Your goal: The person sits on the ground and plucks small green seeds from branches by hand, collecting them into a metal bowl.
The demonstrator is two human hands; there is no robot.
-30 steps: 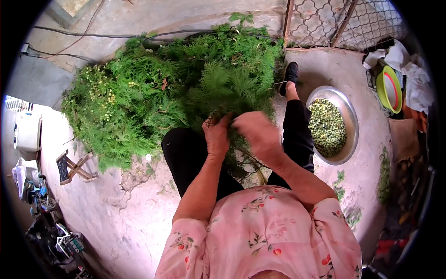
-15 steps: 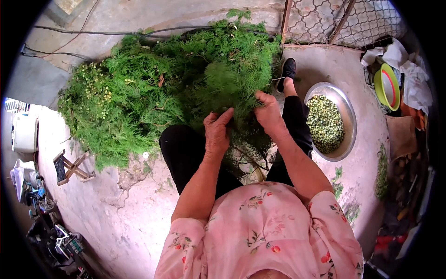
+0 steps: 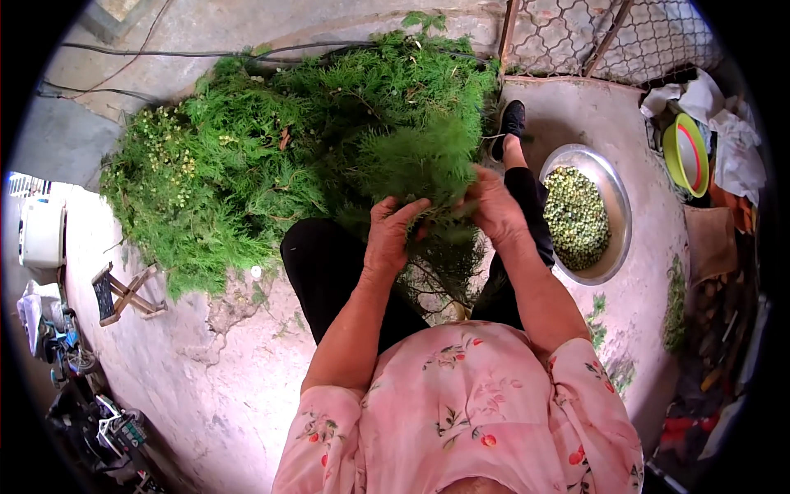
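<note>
Between my knees, an evergreen branch (image 3: 428, 152) with flat feathery foliage is held up, its tip smeared by motion. My left hand (image 3: 390, 235) is closed around its lower part, thumb and index finger toward the right. My right hand (image 3: 499, 207) has its fingers bent in at the branch's right side; the fingertips are partly lost in the green. Ahead and to the left spreads a large heap of cut evergreen branches (image 3: 239, 165), with pale green cones showing on its left. On my right stands a metal basin (image 3: 620, 218) holding many small green cones (image 3: 576, 221).
A small folding stool (image 3: 123, 294) is on the floor at left, near a white box (image 3: 41, 235). Black cables (image 3: 197, 55) run behind the heap. A wire mesh panel (image 3: 609, 37) leans at the far right, with a green basin (image 3: 685, 155) and plastic bags nearby.
The branch between my hands has swung to the right. My right hand has shifted slightly right and turned, and the left has moved a little to the right.
</note>
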